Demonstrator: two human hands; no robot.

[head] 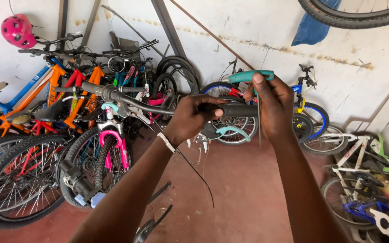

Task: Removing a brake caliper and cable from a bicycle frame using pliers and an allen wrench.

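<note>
the left hand (189, 118) is clenched around the black handlebar (154, 105) beside its grip (239, 110). the right hand (273, 105) grasps that grip's end, its fingers apparently also pinching a teal-handled screwdriver (250, 75), shaft pointing down.

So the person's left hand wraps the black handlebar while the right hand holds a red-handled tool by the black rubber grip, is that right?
Not quite: the handle of the tool is teal, not red, as the head view shows. The rest stands: the left hand wraps the black handlebar, and the right hand holds that tool by the black rubber grip.
</note>
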